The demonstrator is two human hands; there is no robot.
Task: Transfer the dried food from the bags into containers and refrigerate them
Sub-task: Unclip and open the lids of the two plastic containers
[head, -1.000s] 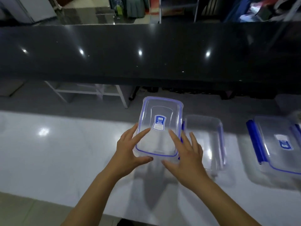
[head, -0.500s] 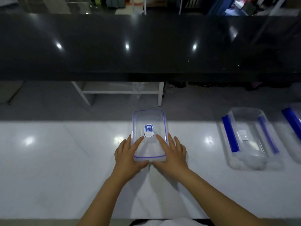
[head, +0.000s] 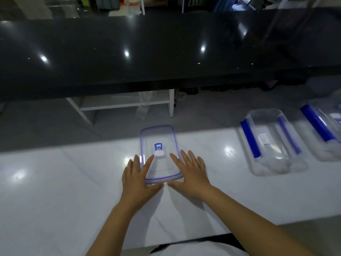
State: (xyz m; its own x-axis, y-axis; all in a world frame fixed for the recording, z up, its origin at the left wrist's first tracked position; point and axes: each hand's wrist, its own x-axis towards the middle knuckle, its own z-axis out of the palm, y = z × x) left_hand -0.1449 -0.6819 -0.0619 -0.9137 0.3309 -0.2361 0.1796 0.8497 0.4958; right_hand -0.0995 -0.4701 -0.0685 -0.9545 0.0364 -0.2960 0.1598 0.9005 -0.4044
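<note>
A clear plastic lid (head: 160, 140) with a blue rim and a blue label lies flat on the white counter (head: 55, 182) straight in front of me. My left hand (head: 137, 179) rests on its near left corner with straight fingers, thumb against the near edge. My right hand (head: 191, 172) mirrors it on the near right corner. To the right stands a clear container (head: 273, 145) with blue side clips and no lid. No dried food or bags are in view.
A second clear container with a blue clip (head: 324, 126) is cut off at the right edge. A raised glossy black counter (head: 147, 52) runs across behind the white one. A white shelf frame (head: 129, 106) shows beneath it.
Both hands carried the lid from beside the container to the left and lowered it onto the white counter. My view shifted left, so the containers now sit further right.
</note>
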